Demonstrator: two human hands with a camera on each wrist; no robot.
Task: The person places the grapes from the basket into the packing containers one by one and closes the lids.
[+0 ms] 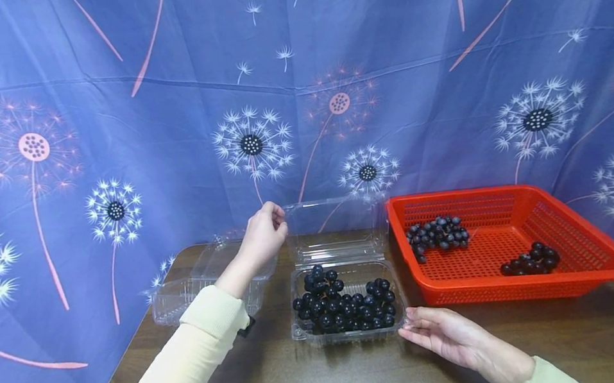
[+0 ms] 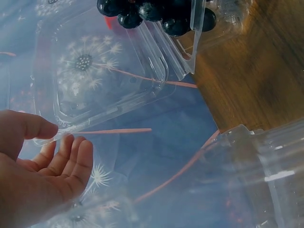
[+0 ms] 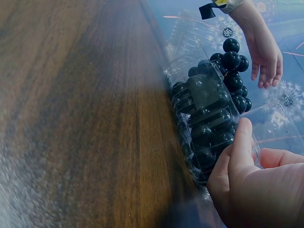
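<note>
The clear, thin plastic lid (image 1: 338, 229) is raised, pinched at its upper-left corner by the left hand (image 1: 266, 232); the ribbed tray (image 1: 355, 336) is set directly below, centre-frame, long axis seemingly left-right. Its lower-right corner is gripped by the nearer right hand (image 1: 454, 337). Round, glossy black grapes (image 1: 351, 308) are heaped inside.
</note>
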